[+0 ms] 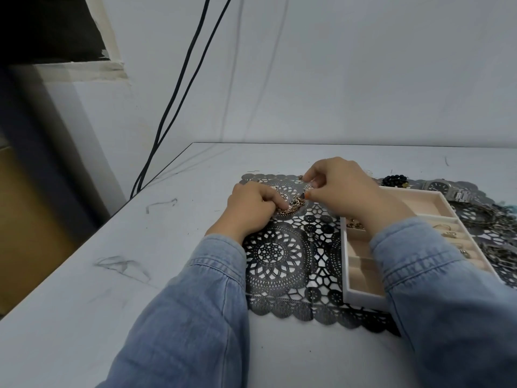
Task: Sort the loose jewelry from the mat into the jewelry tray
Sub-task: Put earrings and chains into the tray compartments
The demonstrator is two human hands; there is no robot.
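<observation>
1. Pinching at a gold chain (291,208), two hands work over the far left part of a black lace mat (282,264) on a pale table (140,275).
2. One chain tangle lies on the mat between the hands; whether it is one chain or several I cannot tell.
3. The left hand (249,211) has its fingertips pressed together on the near end of the chain, holding it down against the mat.
4. The right hand (344,191) is raised a little, thumb and forefinger closed on the far end of the same chain, near a small dark piece.
5. One white tray (363,296) with beige compartments sits on the mat under the right forearm; a gold piece (354,224) lies in its near-left compartment, and a few rings (447,233) sit in slots on its right side.
6. Beyond the tray lie one black bead bracelet (396,180) and one silver watch (444,189); more silvery pieces to the right are too blurred to count.
7. Both arms wear denim sleeves (195,317).
8. Two black cables (179,91) run down the wall behind the table.
</observation>
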